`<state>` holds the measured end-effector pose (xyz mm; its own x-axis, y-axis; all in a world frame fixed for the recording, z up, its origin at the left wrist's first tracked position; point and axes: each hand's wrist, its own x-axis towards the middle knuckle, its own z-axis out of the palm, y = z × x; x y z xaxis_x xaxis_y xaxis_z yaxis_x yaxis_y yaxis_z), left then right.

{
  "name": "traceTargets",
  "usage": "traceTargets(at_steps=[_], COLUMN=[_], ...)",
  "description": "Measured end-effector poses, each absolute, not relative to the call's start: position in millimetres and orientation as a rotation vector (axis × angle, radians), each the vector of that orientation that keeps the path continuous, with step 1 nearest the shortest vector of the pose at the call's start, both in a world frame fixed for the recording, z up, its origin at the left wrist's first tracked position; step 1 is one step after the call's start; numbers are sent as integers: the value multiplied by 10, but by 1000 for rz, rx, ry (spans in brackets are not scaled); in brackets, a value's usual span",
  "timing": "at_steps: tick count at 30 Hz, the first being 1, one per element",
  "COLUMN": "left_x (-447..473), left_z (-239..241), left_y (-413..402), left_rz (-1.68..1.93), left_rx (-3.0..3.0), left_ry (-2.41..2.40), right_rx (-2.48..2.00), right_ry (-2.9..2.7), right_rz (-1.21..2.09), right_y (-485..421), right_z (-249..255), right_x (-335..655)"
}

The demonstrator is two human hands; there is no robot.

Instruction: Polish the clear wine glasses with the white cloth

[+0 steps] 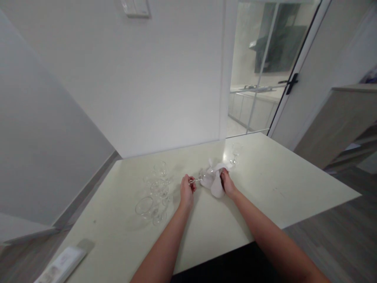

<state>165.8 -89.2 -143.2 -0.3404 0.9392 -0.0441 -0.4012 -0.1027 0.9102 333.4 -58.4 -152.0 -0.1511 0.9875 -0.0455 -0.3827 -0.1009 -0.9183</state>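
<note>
My left hand is closed around the foot end of a stemmed glass, which lies sideways in the air over the table. A white cloth wraps the bowl of that glass, and my right hand grips the cloth there. Part of the bowl is hidden by the cloth. To the left of my left hand several clear stemmed glasses stand in a cluster, among them a front glass and a rear glass. Beyond my right hand one more stemmed glass stands alone.
The pale table reaches to a white wall at the back. A white box-like object lies at the near left corner. At the back right is a glass-paned door with a black handle; a wooden shelf unit stands at the right.
</note>
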Motion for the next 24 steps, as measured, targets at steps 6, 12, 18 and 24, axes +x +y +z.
traceTargets(at_steps=[6,12,18,24], left_x=[1632,1628,1653,1674], left_z=[-1419,-1401,-1383,-1394], left_y=[-903,-924,-973,-1028], left_rz=[1610,1593,1652,1678], left_rx=[807,911,994,1101], left_ry=[1188,1163,1129,1139], right_rx=[-820,-787,-795,-769], right_ry=[-1072,-1083,-1114,-1037], right_rz=[1682,1702,1701,1739], right_y=[-672,-722,-691,-685], right_z=[-1526,-1539,-1536,-1518], right_x=[3347,3381,3359,3364])
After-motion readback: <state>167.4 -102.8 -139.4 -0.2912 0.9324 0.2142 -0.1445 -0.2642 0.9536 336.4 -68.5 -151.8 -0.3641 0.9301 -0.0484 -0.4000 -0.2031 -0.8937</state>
